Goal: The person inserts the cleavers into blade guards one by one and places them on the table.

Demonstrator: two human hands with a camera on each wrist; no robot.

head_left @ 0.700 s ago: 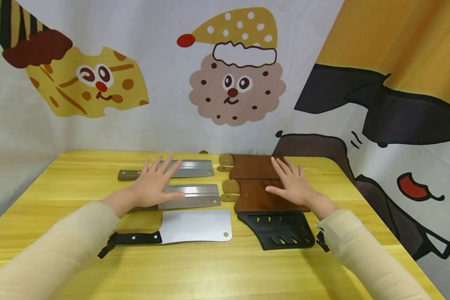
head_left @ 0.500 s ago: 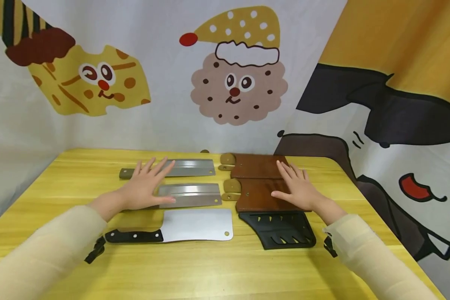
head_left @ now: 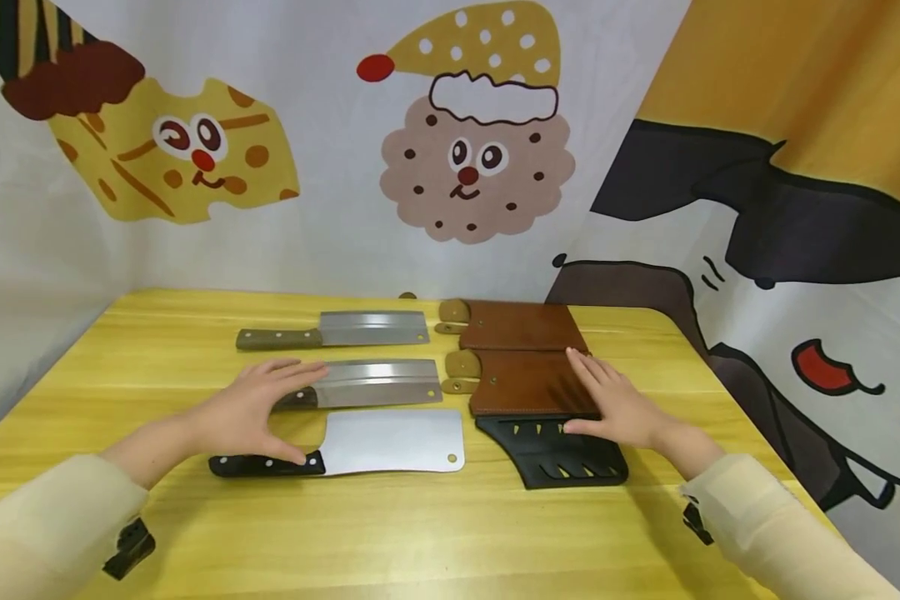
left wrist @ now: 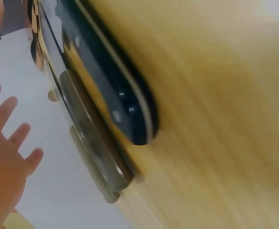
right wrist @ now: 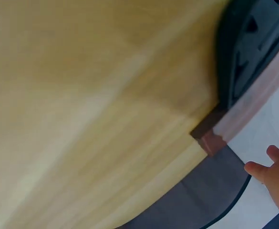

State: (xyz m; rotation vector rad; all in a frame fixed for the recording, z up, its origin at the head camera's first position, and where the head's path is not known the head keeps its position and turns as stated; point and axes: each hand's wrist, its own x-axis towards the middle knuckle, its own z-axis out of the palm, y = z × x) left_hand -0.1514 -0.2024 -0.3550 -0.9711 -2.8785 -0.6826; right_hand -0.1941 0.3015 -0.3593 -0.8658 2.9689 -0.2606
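Note:
My left hand (head_left: 243, 408) hovers with spread, relaxed fingers over the handles of the two nearer cleavers. The nearest is a black-handled cleaver (head_left: 393, 440); behind it lies a second cleaver (head_left: 382, 385), its handle partly hidden by the hand. A third cleaver (head_left: 375, 328) with a greenish-brown handle lies farthest back. My right hand (head_left: 626, 408), fingers extended and holding nothing, is above the right side of the black slotted blade guard (head_left: 562, 458) and the nearer brown leather sheath (head_left: 528, 382). A second brown leather sheath (head_left: 521, 325) lies behind.
Everything lies flat on a yellow wood-grain table (head_left: 420, 533). A printed cloth (head_left: 330, 208) with cartoon figures hangs behind the table and along both sides. Both sheaths have tan snap straps (head_left: 461, 364) on their left ends.
Both hands have moved nearer the person. The left one has drawn left, turned and come over the black handle, uncovering the far cleaver's handle. Cleavers and covers stay put.

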